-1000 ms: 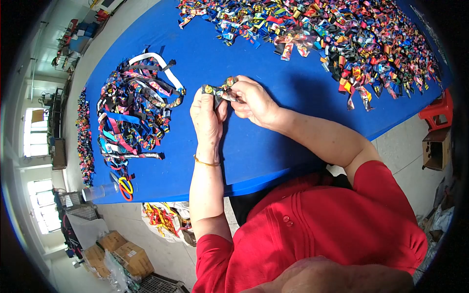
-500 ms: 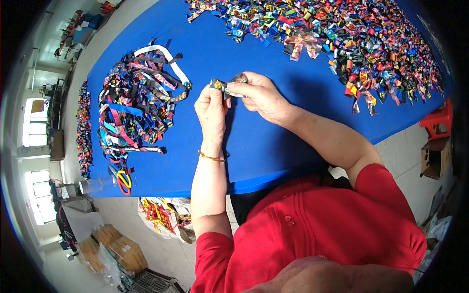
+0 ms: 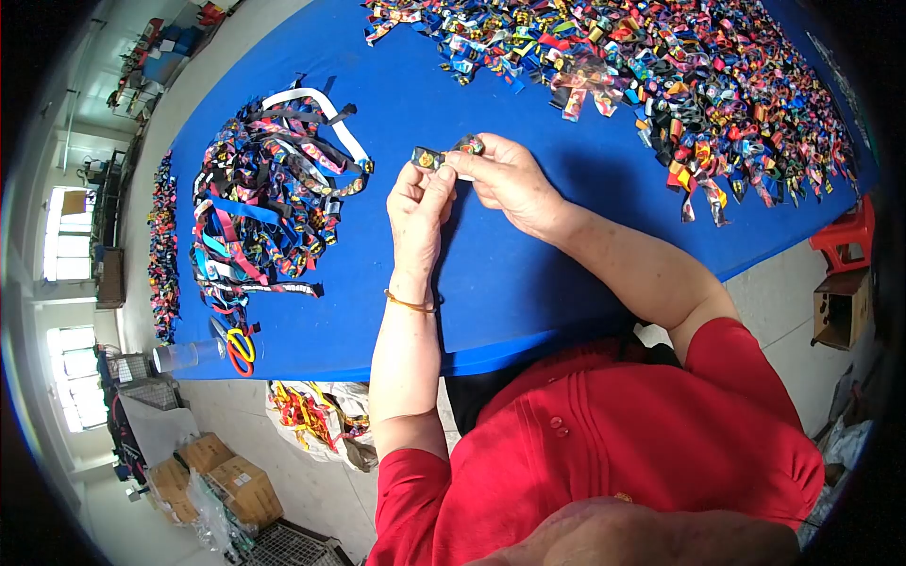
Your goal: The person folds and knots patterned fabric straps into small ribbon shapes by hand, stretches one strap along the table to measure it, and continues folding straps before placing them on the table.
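A short piece of dark printed ribbon point(image 3: 427, 158) with a yellow motif is held between both hands above the blue table. My left hand point(image 3: 418, 209) pinches its left part between thumb and fingers. My right hand point(image 3: 510, 184) grips the other part, where the ribbon curls into a loop; the fingertips of the two hands meet. Left of my hands lies a tangled heap of long printed straps point(image 3: 269, 203), with a white strap arching over its top. Beyond my right hand spreads a large pile of short looped ribbon pieces point(image 3: 698, 90).
Scissors with red and yellow handles point(image 3: 242, 351) lie beside a clear plastic cup point(image 3: 184, 357) at the blue table's point(image 3: 396, 85) near left edge. Below that edge stands a white bag of red and yellow ribbons point(image 3: 316, 420). A red stool point(image 3: 843, 241) and cardboard boxes point(image 3: 241, 486) are on the floor.
My left fingers have shifted their hold on the ribbon, with the thumb now lower and more of the printed end showing. The right hand has barely moved.
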A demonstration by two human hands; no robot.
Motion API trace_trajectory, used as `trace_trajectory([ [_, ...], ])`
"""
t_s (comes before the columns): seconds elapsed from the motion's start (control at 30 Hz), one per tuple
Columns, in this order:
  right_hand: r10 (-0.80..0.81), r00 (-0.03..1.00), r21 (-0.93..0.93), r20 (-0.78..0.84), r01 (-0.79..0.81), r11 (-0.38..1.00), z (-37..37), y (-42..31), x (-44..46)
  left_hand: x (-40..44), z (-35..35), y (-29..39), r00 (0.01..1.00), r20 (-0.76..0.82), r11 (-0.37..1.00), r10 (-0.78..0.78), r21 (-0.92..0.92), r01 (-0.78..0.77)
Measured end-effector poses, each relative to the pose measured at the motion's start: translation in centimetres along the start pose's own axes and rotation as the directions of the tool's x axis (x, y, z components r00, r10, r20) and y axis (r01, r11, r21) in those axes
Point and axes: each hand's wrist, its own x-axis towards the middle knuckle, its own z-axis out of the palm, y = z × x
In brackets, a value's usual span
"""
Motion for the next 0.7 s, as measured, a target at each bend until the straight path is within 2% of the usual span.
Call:
trace_trajectory([
  [0.07,0.025,1.0,-0.021,-0.011,-0.025,0.999,-0.2,-0.2,0.0,0.0,0.1,0.2,0.998,-0.027,0.997,-0.051,-0.062,0.049],
  [0.17,-0.101,0.991,-0.079,-0.084,0.094,0.992,-0.8,0.5,1.2,0.1,-0.4,0.0,0.998,-0.012,0.994,-0.069,-0.085,0.068],
  [0.27,-0.237,0.971,-0.338,-0.033,0.212,0.917,-1.4,-0.2,1.5,0.0,-0.4,0.2,0.996,0.005,0.992,-0.089,-0.092,0.089],
  [0.3,-0.288,0.957,-0.322,0.044,0.287,0.902,-1.5,-0.1,1.7,-0.1,0.1,0.6,0.996,0.007,0.992,-0.093,-0.083,0.093],
  [0.43,-0.158,0.98,-0.311,0.124,0.189,0.931,-1.3,-0.3,1.1,-0.2,0.8,0.8,0.993,0.065,0.991,-0.096,-0.085,0.102],
  [0.53,-0.19,0.97,-0.355,0.153,0.233,0.905,-2.0,-0.2,1.4,0.1,-0.4,-0.4,0.987,0.14,0.981,-0.081,-0.166,0.104],
  [0.7,-0.156,0.974,-0.314,0.165,0.202,0.928,-2.0,-0.3,1.5,0.2,-0.6,-0.3,0.979,0.164,0.968,-0.118,-0.202,0.15],
])
